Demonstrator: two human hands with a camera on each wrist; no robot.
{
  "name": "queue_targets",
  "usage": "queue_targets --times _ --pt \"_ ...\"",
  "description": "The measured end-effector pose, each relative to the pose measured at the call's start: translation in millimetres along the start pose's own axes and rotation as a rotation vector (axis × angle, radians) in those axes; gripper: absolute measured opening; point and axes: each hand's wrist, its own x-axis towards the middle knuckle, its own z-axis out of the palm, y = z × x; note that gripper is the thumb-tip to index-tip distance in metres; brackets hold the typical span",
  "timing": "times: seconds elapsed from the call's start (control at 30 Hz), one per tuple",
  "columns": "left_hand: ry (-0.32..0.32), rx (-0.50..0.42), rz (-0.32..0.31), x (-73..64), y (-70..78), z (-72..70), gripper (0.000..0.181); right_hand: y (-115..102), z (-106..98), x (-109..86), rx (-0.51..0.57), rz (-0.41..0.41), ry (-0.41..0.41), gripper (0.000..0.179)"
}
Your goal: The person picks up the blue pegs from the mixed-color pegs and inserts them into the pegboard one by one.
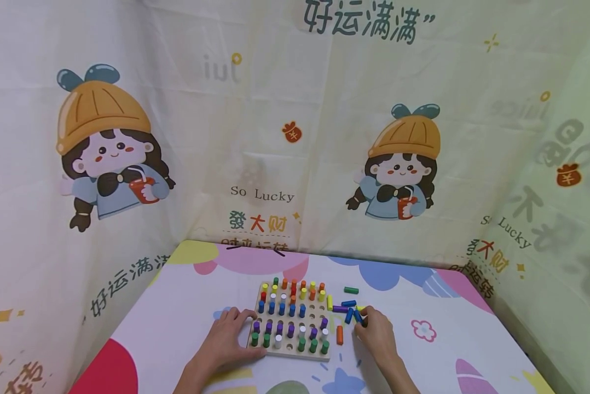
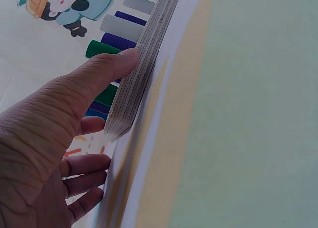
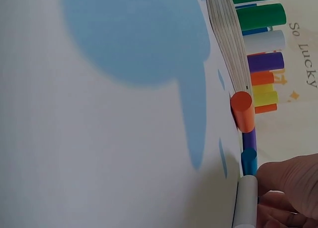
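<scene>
A wooden pegboard (image 1: 295,354) lies on the table, with upright coloured pegs in many of its holes. My left hand (image 1: 226,338) holds the board at its near left corner, thumb on the front edge and index finger along the left side. In the left wrist view the thumb (image 2: 107,66) presses the board's layered edge (image 2: 144,64). Right of the board, my right hand (image 1: 377,334) pinches at a blue peg (image 1: 357,316) among loose pegs; the fingertips are partly hidden. A white peg (image 3: 246,203) lies close to the thumb in the right wrist view.
Loose pegs lie right of the board: orange (image 1: 340,335), purple (image 1: 340,309), yellow (image 1: 330,302) and green (image 1: 351,290), with more blue ones nearby. The patterned tablecloth (image 1: 452,339) spreads around them. Printed cloth walls (image 1: 324,164) stand behind and at both sides.
</scene>
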Motion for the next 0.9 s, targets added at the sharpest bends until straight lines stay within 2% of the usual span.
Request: queue_targets --times 0.27,0.5,0.7,0.9 --pt "-0.006 -0.017 0.012 -0.5 -0.1 -0.4 0.082 4.0 0.6 0.3 0.029 0.010 0.040 0.028" --pt "0.003 -0.014 0.023 0.3 -2.3 0.8 0.082 3.4 -2.5 -4.5 0.097 -0.028 0.100 0.026" --pt "0.004 -0.007 0.010 0.3 -1.8 1.7 0.081 -2.9 -3.1 -10.1 0.148 -0.005 0.120 0.027" --pt "0.007 0.001 0.003 0.1 -0.1 1.4 0.081 -6.8 -2.2 -14.3 0.184 -0.065 0.152 0.026"
